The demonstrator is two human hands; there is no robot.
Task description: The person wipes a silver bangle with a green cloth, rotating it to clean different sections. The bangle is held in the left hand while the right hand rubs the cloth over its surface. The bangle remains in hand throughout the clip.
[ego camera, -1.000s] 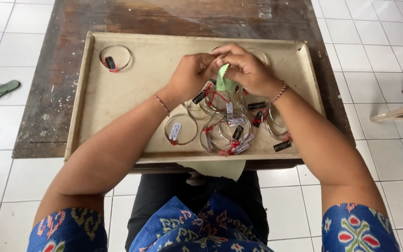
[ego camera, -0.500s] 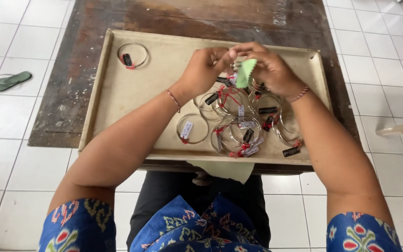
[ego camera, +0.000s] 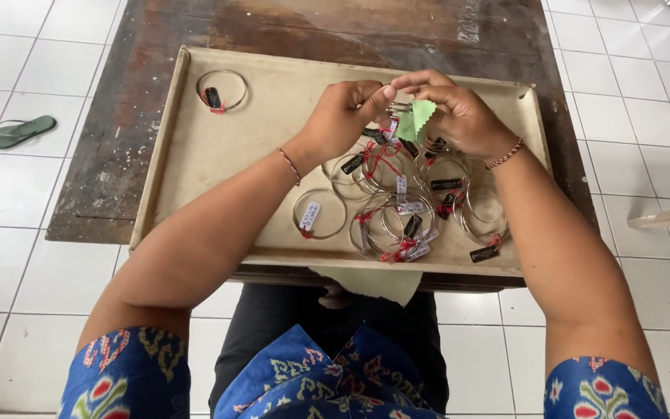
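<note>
Above the tray (ego camera: 195, 155), one bangle (ego camera: 398, 109) is pinched by the left hand (ego camera: 343, 116) and rubbed with a green cloth (ego camera: 415, 120) gripped by the right hand (ego camera: 463, 116); one bangle (ego camera: 222, 89) lies apart, a pile (ego camera: 405, 202) seemingly left

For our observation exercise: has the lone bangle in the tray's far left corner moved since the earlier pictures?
No. The lone bangle lies in the same far left corner of the tray; only the camera shifted.

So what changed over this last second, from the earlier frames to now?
Little: both hands, left hand and right hand, keep pinching a thin silver bangle with the small green cloth; the cloth shifted slightly. The tagged bangles in the beige tray lie unchanged.
</note>
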